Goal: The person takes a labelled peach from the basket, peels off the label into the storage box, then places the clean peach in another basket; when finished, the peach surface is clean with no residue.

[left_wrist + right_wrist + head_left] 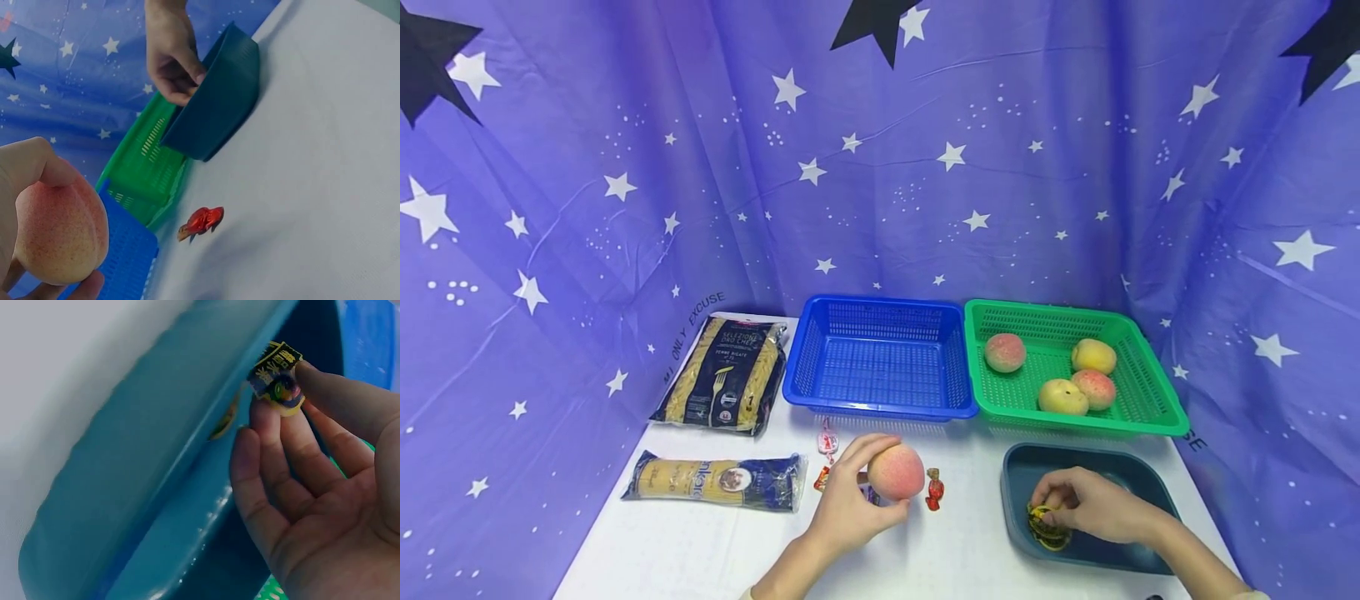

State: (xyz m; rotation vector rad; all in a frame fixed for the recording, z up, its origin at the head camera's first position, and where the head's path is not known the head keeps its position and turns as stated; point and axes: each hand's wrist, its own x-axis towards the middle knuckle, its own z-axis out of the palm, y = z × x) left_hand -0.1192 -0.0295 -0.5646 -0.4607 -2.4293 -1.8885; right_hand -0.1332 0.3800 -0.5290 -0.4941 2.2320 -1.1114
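Observation:
My left hand (855,500) grips a pink-and-yellow peach (897,472) above the white table, between thumb and fingers. Past the peach lies a red wrapped candy (934,489). Inside the teal bin (1017,525), my right hand (1093,507) pinches a candy in a black-and-yellow wrapper (278,381) with thumb and fingertips. Another wrapper (226,419) shows lower in the bin in the right wrist view. Near the left hand are a pink-and-white candy (827,442) and an orange-red candy (822,478), with a purple wrapper (872,495) partly hidden behind that hand.
A blue basket (880,411) stands at the back middle, touching a green basket (1157,392) with several peaches inside. On the left lie a bag of penne (722,375) and a long pack of spaghetti (715,483). A starry purple curtain (880,208) encloses the table.

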